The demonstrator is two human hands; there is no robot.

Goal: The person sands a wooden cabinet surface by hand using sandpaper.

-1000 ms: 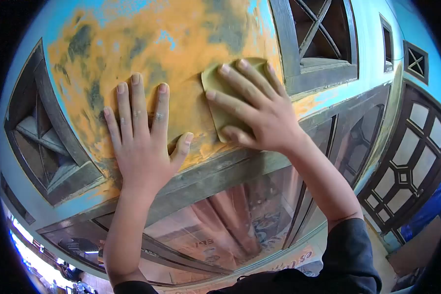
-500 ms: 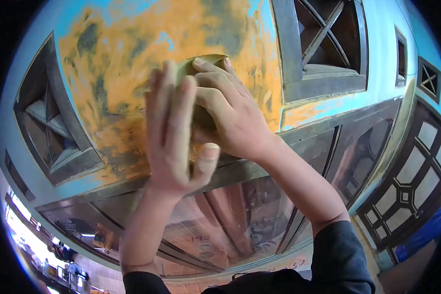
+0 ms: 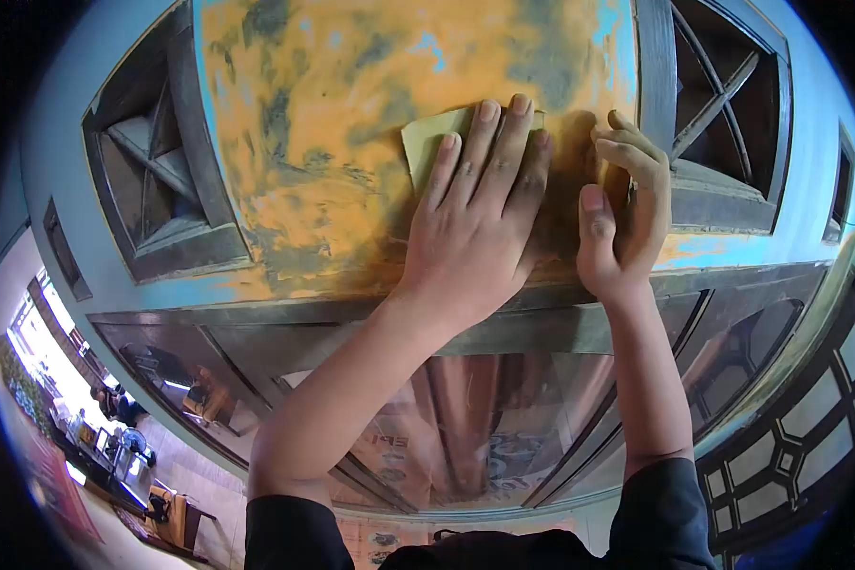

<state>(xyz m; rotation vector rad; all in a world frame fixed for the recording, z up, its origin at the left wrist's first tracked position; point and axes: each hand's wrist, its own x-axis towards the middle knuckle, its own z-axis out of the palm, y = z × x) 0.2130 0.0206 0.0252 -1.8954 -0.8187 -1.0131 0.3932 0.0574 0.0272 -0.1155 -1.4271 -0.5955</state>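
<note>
Inspecting the left hand (image 3: 470,228) first: it lies flat over 1 green-tan paper sheet (image 3: 422,150), with 4 fingers extended upward and narrow gaps between them. The sheet sits against the orange-patched wall (image 3: 323,109), mostly covered by that hand; its upper left part shows beyond the fingers, and a small edge shows at upper right.

The right hand (image 3: 632,204) is just beside the left, fingers partly bent and thumb apart, with a wide gap between thumb and fingers and nothing held. Whether its fingertips touch the wall cannot be told.

Surroundings: 2 framed openings with crossed bars flank the patched area, the left opening (image 3: 149,166) well apart from the hands, the right opening (image 3: 722,100) near the right hand. Their dark frames bound the patch on both sides. Directly below the patch runs a dark wooden beam (image 3: 551,330), with the glass (image 3: 380,442) beneath it. Both forearms cross in front of the beam and glass, blocking part of each from view. Blue paint shows through at several spots on the wall. At lower right is 1 dark door (image 3: 786,462) with pale panels.
</note>
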